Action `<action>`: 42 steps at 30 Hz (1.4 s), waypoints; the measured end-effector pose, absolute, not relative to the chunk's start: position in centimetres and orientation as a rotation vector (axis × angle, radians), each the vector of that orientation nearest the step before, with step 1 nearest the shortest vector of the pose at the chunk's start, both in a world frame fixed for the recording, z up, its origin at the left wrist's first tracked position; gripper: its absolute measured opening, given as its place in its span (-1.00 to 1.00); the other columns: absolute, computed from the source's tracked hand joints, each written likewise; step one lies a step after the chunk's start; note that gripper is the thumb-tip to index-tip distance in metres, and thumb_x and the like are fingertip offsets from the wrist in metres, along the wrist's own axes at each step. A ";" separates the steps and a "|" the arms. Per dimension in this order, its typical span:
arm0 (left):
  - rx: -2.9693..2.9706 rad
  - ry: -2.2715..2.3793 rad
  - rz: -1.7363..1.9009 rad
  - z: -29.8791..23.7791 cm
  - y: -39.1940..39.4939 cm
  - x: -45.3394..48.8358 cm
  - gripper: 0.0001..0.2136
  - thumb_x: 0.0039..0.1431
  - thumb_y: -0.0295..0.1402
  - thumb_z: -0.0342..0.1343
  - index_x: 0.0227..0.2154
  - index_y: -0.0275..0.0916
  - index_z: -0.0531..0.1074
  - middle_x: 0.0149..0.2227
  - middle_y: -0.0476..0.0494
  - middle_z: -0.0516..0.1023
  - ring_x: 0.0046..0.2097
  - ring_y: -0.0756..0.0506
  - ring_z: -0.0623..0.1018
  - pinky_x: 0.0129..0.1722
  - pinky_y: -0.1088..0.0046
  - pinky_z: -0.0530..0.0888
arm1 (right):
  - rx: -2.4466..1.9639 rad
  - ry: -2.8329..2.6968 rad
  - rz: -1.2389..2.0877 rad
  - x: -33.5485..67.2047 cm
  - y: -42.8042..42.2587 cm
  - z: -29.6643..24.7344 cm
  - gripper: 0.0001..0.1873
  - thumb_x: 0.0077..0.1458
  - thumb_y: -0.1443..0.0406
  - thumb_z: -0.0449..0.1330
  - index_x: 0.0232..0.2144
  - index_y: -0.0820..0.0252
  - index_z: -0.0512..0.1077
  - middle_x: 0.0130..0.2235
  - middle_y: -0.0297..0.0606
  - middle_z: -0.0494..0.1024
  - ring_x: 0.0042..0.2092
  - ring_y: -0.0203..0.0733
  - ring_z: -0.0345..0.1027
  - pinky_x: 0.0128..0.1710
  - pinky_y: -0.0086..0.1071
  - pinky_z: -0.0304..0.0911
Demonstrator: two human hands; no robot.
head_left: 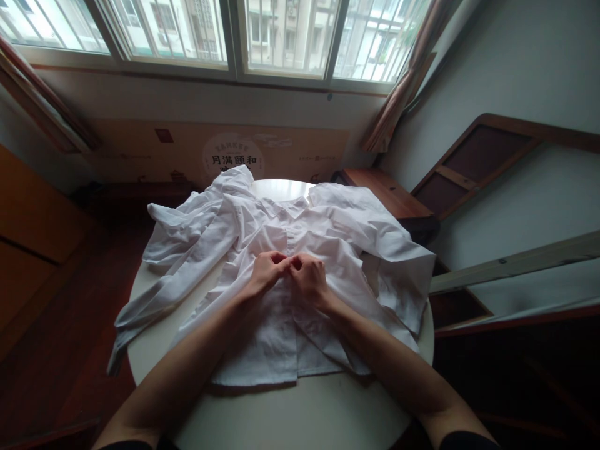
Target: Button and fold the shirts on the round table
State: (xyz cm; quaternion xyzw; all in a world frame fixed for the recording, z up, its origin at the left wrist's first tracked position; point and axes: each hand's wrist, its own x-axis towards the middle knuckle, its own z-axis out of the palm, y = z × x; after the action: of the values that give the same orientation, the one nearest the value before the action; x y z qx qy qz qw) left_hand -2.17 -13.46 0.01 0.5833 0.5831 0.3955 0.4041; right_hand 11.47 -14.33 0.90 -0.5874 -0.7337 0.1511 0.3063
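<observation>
A white long-sleeved shirt (262, 344) lies spread front side up, its collar at the far side and its hem toward me. Both sleeves are out to the sides, and the left one hangs past the table edge. At the middle of the front opening, my left hand (269, 270) pinches the shirt's edge between thumb and fingers. My right hand (307, 275) meets it there, its fingertips closed on the other side of the same placket. Whatever button sits between the fingertips is hidden.
Under the shirt is a round white table (300, 412). Beyond it stand a long printed box (169, 150) and a wall with windows (285, 37). A wooden cabinet (384, 190) is at the back right, with a wooden-framed panel (478, 156) above it. Curtains (398, 100) hang beside the window.
</observation>
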 end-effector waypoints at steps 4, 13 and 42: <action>1.363 1.429 1.113 0.0 -13.6 -1.8 -0.76 -0.06 -0.21 0.23 -0.47 -0.33 0.53 -0.48 -0.11 0.56 -0.42 -0.04 0.52 -0.42 0.53 0.39 | -1.526 -1.978 0.349 11.5 -14.4 0.6 -0.88 0.06 0.37 0.17 -0.39 0.23 0.52 -0.34 -0.21 0.59 -0.30 -0.18 0.43 -0.27 -0.40 0.17; 1.381 1.445 1.181 -0.8 -13.2 -1.7 -0.89 -0.08 -0.37 0.19 -0.53 -0.32 0.48 -0.54 -0.04 0.49 -0.46 0.00 0.46 -0.44 0.53 0.36 | -1.521 -1.890 0.431 11.8 -14.2 0.4 -0.90 0.03 0.32 0.22 -0.45 0.22 0.53 -0.42 -0.24 0.59 -0.36 -0.20 0.43 -0.31 -0.40 0.18; 2.160 1.619 0.941 1.4 -15.0 -3.7 -0.89 0.17 -0.39 0.05 -0.26 -0.27 0.39 -0.27 -0.17 0.52 -0.23 -0.12 0.50 -0.18 0.35 0.39 | -1.407 -2.070 0.712 16.1 -18.0 2.2 -0.88 0.07 0.25 0.22 -0.34 0.19 0.42 -0.28 -0.22 0.51 -0.27 -0.19 0.36 -0.26 -0.34 0.24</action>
State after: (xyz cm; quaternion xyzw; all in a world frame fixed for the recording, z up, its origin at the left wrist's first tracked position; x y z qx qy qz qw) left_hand -3.68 -14.98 1.40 0.7480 0.5607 0.3259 0.1411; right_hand 16.06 -17.99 2.21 -0.5213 -0.7667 0.2637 0.2664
